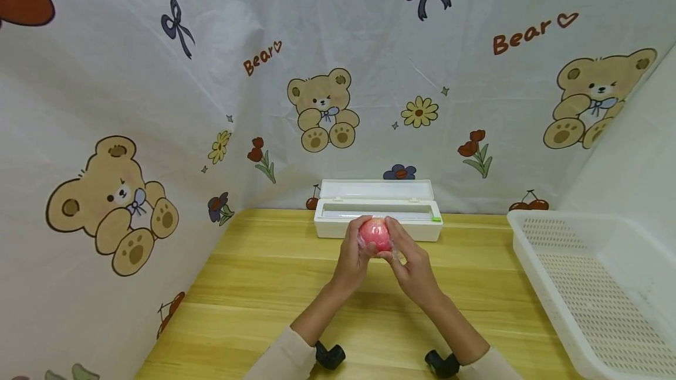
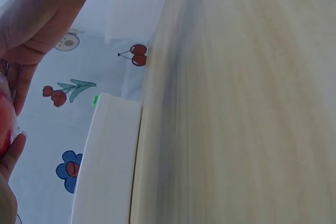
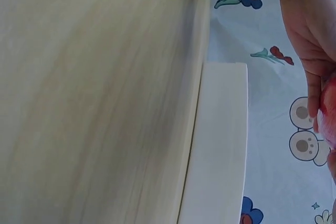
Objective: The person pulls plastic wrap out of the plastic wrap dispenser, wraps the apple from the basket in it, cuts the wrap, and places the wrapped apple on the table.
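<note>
A red apple [image 1: 376, 233] with clear plastic film [image 1: 395, 253] clinging around it is held up between both hands, in front of the long white box. My left hand [image 1: 352, 258] grips its left side, fingers curved over it and thumb low at the front. From the right, my right hand [image 1: 414, 261] grips it with fingers near the top and thumb beneath. The apple [image 2: 5, 121] shows only partly at the edge of the left wrist view, and likewise the apple [image 3: 328, 111] in the right wrist view. Its far side is hidden.
Behind the hands, a long white cling film box [image 1: 330, 228] stands with its lid [image 1: 377, 190] raised and a green tab [image 1: 436, 219] at its right end. A white perforated basket [image 1: 538, 274] sits at the right of the wooden table [image 1: 253, 286]. Bear-printed cloth [image 1: 211, 75] lines the back and left.
</note>
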The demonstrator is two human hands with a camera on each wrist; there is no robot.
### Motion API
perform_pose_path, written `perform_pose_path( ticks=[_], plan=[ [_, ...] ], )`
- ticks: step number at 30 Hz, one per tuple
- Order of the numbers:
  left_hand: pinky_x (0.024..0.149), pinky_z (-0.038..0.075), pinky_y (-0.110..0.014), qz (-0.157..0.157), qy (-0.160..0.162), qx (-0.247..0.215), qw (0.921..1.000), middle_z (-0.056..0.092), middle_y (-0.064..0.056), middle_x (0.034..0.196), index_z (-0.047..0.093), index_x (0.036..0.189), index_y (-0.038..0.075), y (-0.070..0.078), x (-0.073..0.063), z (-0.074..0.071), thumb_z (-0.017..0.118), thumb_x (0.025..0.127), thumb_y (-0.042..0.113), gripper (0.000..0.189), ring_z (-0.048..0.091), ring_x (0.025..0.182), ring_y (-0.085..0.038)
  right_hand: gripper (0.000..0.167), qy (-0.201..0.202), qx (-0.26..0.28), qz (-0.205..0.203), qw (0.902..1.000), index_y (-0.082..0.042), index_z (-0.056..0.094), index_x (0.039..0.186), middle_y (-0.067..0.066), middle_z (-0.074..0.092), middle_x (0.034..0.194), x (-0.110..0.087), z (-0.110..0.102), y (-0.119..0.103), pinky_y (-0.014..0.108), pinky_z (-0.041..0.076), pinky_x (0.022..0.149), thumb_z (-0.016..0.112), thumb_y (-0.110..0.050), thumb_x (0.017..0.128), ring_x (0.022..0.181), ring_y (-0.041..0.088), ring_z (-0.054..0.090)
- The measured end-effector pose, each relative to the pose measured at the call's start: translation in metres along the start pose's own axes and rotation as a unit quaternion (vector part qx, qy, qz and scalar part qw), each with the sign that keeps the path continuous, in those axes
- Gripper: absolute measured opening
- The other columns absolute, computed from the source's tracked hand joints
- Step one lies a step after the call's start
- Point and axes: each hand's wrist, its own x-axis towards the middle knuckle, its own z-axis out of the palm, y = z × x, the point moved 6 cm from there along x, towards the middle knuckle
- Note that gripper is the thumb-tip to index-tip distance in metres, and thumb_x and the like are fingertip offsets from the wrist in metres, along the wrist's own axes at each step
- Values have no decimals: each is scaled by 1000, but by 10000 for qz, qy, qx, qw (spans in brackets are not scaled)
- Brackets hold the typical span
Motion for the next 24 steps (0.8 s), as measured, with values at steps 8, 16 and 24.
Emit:
perform_pose_path(
  ticks=[8, 16, 24],
  plan=[
    [74, 62, -30, -673, 4, -807, 9945, 56, -20, 128, 37, 145, 2, -7, 0, 1, 41, 110, 44, 55, 62, 102, -24, 82, -121, -26, 63, 9999, -6, 49, 150, 20, 44, 155, 2, -1, 1, 20, 39, 108, 84, 3, 77, 140, 40, 45],
    [85, 61, -33, -621, 76, -855, 9944, 59, -14, 130, 41, 145, 8, -7, 2, -1, 38, 106, 56, 61, 63, 109, -24, 56, -106, 550, -8, 9984, 4, 47, 148, 24, 43, 154, 2, -5, -1, 24, 32, 116, 50, 17, 94, 144, 37, 38],
    [85, 61, -35, -468, 74, -863, 9951, 58, -15, 130, 40, 145, 9, -5, 3, -1, 39, 105, 59, 65, 62, 109, -25, 47, -177, 1525, 605, 9863, 9, 43, 148, 27, 43, 153, 7, -8, -4, 24, 36, 113, 38, 15, 102, 145, 29, 39]
  ],
)
